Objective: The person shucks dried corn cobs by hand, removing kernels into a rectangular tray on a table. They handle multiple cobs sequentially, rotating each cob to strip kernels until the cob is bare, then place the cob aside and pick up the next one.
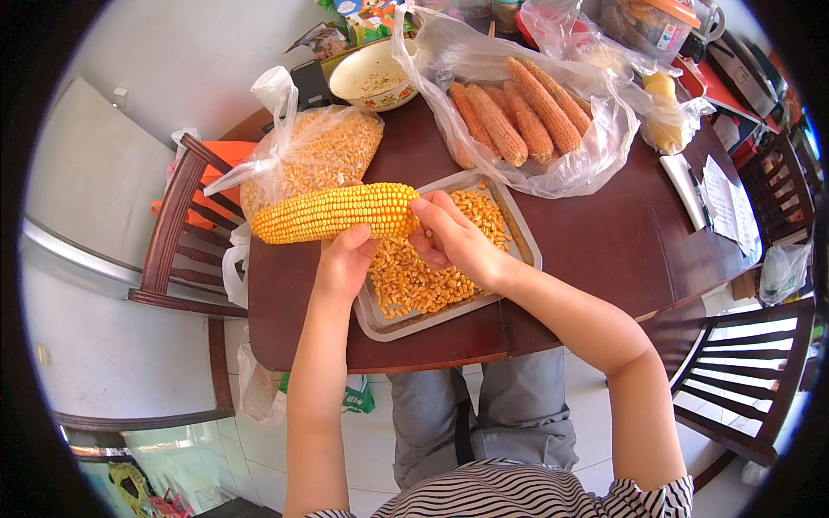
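Observation:
A full ear of dried yellow corn (324, 212) lies nearly level in my left hand (350, 259), whose thumb presses its near side; the other fingers are mostly hidden behind it. My right hand (456, 236) is at the ear's right end, thumb and fingertips pinched against the kernels there. Whether a loose kernel is between those fingertips cannot be seen. Below both hands sits a shallow metal tray (532, 243) with loose corn kernels (421, 278) spread over its bottom.
A knotted clear bag of kernels (324, 149) stands at the table's left. Behind the tray, an open plastic bag (602, 162) holds several bare cobs (495, 123). An enamel bowl (375, 74) is farther back. Papers (725, 201) and a pen (699, 194) lie right. Wooden chairs (732, 369) flank the table.

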Demonstrator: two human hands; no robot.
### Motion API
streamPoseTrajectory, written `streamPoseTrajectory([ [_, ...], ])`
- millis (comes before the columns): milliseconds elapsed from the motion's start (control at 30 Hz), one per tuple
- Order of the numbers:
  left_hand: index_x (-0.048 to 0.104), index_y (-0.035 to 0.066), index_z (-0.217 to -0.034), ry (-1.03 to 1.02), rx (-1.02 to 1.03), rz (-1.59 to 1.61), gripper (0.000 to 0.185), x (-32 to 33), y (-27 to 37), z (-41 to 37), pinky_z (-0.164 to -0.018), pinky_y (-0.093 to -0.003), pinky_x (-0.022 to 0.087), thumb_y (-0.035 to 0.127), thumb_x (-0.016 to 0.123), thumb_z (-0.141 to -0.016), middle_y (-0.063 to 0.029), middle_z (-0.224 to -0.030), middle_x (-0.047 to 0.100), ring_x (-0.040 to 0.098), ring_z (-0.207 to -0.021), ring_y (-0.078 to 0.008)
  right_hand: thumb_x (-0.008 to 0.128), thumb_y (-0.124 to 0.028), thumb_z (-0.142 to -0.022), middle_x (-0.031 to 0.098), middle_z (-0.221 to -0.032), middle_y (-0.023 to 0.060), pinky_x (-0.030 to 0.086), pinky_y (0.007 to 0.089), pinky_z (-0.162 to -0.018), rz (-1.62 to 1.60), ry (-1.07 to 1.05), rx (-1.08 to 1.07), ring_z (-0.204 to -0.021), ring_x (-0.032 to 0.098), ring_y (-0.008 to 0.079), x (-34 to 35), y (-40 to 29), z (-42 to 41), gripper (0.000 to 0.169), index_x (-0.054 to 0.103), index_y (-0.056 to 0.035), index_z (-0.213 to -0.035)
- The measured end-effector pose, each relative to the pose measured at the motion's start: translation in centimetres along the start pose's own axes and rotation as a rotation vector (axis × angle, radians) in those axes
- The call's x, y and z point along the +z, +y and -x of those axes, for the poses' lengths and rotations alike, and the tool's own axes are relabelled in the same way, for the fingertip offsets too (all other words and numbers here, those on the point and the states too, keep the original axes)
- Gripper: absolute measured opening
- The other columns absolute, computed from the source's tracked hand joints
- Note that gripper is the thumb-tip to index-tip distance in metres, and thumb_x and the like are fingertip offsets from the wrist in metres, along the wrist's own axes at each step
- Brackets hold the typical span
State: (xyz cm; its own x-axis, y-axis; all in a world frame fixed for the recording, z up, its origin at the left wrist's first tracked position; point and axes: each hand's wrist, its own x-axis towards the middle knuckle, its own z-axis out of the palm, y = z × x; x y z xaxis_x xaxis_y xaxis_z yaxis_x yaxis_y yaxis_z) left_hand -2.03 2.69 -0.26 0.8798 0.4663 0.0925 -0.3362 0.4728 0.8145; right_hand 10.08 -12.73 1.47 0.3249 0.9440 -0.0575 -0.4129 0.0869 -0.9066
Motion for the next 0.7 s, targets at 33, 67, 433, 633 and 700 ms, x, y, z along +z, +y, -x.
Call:
streamPoseTrajectory([
  [33, 0.041, 0.009, -0.13, 0.0, 0.0, -0.001, 0.061, 0.1, 0.0, 0.0, -0.102, -0.0357, 0.041, 0.009, 0.068, -0.076, -0.0048, -0.119, 0.053, 0.052, -0.114, -0.0183, 0.039, -0.038, -0.1, 0.043, -0.07, 0.0008, 0.032, 0.0228, -0.048, 0.009, -0.013, -0.023, -0.055, 0.037, 0.0076, -0.2, 0.2, 0.0, 0.033, 0.039, -0.0063, -0.111],
  [67, 0.041, 0.009, -0.13, 0.0, -0.001, -0.003, 0.06, 0.1, 0.0, 0.0, -0.101, -0.0356, 0.041, 0.009, 0.068, -0.076, -0.0046, -0.118, 0.053, 0.052, -0.114, -0.0182, 0.038, -0.037, -0.101, 0.043, -0.07, 0.0007, 0.033, 0.0228, -0.049, 0.017, -0.026, -0.046, -0.056, 0.038, 0.0075, -0.2, 0.3, 0.0, 0.032, 0.039, -0.0066, -0.111],
  [433, 0.041, 0.007, -0.128, 0.026, 0.111, -0.253, 0.062, 2.1, -0.4, 0.1, -0.095, -0.0306, 0.043, 0.001, 0.07, -0.073, -0.0045, -0.113, 0.053, 0.054, -0.106, -0.0149, 0.032, -0.025, -0.1, 0.045, -0.076, 0.0027, 0.038, 0.0243, -0.057, 0.241, 0.165, -0.075, -0.064, 0.042, 0.0096, -0.8, 2.0, -0.6, 0.023, 0.04, -0.0066, -0.112],
  [633, 0.041, 0.007, -0.128, 0.024, 0.094, -0.186, 0.062, 1.7, -0.5, 0.1, -0.096, -0.0326, 0.042, 0.003, 0.07, -0.074, -0.0045, -0.115, 0.053, 0.053, -0.108, -0.016, 0.027, -0.023, -0.098, 0.041, -0.073, 0.0013, 0.031, 0.0233, -0.05, 0.12, 0.198, -0.085, -0.056, 0.036, 0.0087, -0.3, 2.0, -0.8, 0.022, 0.043, -0.0082, -0.102],
  [700, 0.041, 0.007, -0.128, 0.028, 0.058, -0.095, 0.061, 1.6, -0.5, 0.2, -0.098, -0.0339, 0.041, 0.005, 0.07, -0.075, -0.0045, -0.115, 0.053, 0.052, -0.109, -0.0168, 0.027, -0.026, -0.098, 0.041, -0.073, 0.0015, 0.029, 0.0236, -0.049, -0.03, 0.149, 0.002, -0.055, 0.034, 0.009, -0.2, 1.0, -0.4, 0.024, 0.043, -0.0087, -0.1],
])
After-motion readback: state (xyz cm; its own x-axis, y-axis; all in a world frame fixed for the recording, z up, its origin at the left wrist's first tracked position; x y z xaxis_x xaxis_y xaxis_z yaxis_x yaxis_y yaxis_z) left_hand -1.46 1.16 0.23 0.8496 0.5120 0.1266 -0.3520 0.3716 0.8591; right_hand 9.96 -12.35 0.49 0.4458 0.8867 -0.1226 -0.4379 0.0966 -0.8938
